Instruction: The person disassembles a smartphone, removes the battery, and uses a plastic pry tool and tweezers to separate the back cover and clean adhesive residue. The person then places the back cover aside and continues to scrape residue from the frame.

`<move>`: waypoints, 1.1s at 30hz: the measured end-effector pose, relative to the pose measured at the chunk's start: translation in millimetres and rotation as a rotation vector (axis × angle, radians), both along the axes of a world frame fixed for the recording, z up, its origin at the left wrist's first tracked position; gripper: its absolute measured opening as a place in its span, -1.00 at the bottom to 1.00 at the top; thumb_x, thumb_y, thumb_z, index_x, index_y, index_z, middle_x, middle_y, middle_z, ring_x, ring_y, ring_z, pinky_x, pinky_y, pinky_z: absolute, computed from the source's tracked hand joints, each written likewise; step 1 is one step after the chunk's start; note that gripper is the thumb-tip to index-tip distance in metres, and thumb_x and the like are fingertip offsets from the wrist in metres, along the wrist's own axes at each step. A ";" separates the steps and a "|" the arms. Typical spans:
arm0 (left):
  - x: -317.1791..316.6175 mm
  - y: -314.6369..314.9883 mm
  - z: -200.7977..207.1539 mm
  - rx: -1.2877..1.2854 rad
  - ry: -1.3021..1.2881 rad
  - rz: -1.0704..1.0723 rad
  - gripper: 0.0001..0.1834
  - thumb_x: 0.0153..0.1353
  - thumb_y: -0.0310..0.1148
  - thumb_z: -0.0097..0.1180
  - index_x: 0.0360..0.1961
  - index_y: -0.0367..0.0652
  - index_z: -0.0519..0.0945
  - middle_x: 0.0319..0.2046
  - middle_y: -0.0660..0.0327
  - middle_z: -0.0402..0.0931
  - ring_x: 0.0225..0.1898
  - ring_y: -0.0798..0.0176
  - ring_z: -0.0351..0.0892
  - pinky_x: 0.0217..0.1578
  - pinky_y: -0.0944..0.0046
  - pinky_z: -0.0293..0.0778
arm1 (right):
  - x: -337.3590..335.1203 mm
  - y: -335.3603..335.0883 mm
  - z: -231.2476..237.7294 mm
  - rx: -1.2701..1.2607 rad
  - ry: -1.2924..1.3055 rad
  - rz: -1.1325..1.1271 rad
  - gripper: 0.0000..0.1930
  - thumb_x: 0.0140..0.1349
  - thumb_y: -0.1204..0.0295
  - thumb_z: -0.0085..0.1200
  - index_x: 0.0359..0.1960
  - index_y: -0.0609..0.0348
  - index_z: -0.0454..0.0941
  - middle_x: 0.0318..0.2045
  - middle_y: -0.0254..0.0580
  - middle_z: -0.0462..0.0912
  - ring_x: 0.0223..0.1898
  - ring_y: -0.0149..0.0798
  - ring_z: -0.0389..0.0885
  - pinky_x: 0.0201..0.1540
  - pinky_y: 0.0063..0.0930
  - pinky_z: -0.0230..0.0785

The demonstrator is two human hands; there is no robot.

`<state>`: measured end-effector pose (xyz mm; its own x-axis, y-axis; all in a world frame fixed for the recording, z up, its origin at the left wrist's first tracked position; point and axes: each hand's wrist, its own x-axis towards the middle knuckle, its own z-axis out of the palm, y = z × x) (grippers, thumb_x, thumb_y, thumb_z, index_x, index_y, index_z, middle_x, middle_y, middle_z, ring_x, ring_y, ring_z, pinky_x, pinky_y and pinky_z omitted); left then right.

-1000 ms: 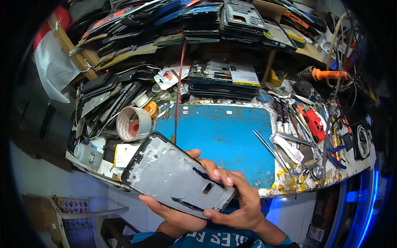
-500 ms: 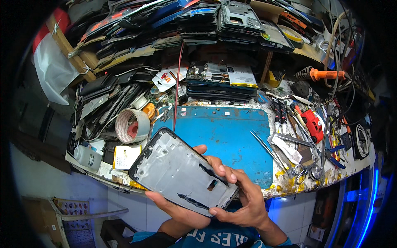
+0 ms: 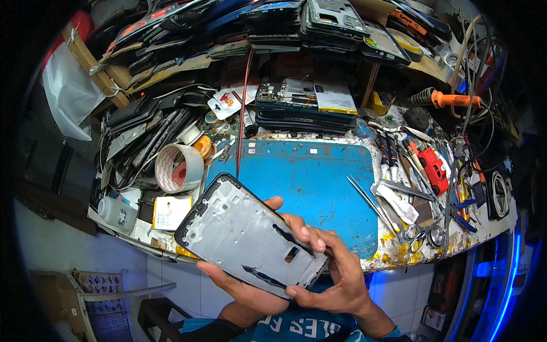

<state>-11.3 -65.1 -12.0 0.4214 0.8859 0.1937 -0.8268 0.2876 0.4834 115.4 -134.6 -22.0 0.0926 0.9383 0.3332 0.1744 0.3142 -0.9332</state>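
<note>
A grey phone mid-frame (image 3: 228, 233) with a black rim lies tilted across both hands, above the bench's front edge. Black adhesive strips and a small rectangular cutout show on its bare face. My left hand (image 3: 245, 290) supports it from below, thumb along the near edge and fingertips showing past the far edge. Round its right end my right hand (image 3: 336, 268) is closed, with the thumb on the near corner and the fingers over the far edge. Behind the frame lies a blue work mat (image 3: 302, 182), partly covered by it.
Tweezers (image 3: 373, 202), scissors (image 3: 416, 233) and other tools crowd the right side. A tape roll (image 3: 181, 168), a white bottle (image 3: 117, 214) and a battery (image 3: 171, 212) stand at left. Stacked phones (image 3: 307, 108) sit behind the mat, below a loaded shelf. A red-black cable (image 3: 244, 114) hangs down.
The whole view has shifted slightly, with the bench and shelf a little higher in the picture. Both hands keep the same hold on the phone mid-frame, which has barely moved.
</note>
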 end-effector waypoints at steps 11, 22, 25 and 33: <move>2.9 12.8 4.2 -0.044 -0.104 -0.055 0.34 0.05 0.76 -0.52 0.32 -0.43 0.19 -0.22 -0.12 0.49 -0.20 -0.03 0.54 -0.09 -0.01 0.50 | -5.2 0.6 1.4 0.005 -0.078 -0.040 -0.17 -0.02 0.34 0.55 0.23 0.48 0.34 0.06 0.21 0.56 0.13 0.04 0.56 0.11 -0.17 0.49; 3.2 14.8 5.0 0.016 -0.063 -0.067 0.36 0.03 0.77 -0.52 0.33 -0.42 0.19 -0.22 -0.09 0.48 -0.19 0.04 0.52 -0.09 0.05 0.48 | -6.6 2.6 2.8 -0.002 -0.041 -0.037 -0.19 0.03 0.34 0.50 0.24 0.47 0.31 0.00 0.17 0.52 0.08 0.02 0.56 0.06 -0.19 0.49; 5.1 16.2 3.7 -0.034 -0.042 -0.087 0.39 -0.02 0.80 -0.48 0.34 -0.40 0.18 -0.22 -0.08 0.47 -0.18 0.05 0.51 -0.08 0.04 0.48 | -8.9 3.3 2.3 -0.015 0.003 -0.063 -0.19 0.03 0.34 0.50 0.24 0.46 0.30 0.02 0.18 0.51 0.10 0.03 0.55 0.08 -0.17 0.48; 1.6 16.7 8.9 0.015 -0.036 -0.148 0.48 -0.17 0.86 -0.41 0.35 -0.38 0.18 -0.20 -0.07 0.47 -0.14 0.06 0.52 -0.04 0.03 0.49 | -11.0 0.7 -1.5 -0.020 0.011 -0.064 -0.19 0.03 0.34 0.51 0.24 0.44 0.30 0.02 0.15 0.50 0.12 0.01 0.54 0.09 -0.20 0.48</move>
<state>-9.8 -48.4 -3.1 0.5400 0.8115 0.2235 -0.7927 0.4011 0.4591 104.4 -134.0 -23.5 0.1566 0.9367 0.3132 0.1833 0.2841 -0.9411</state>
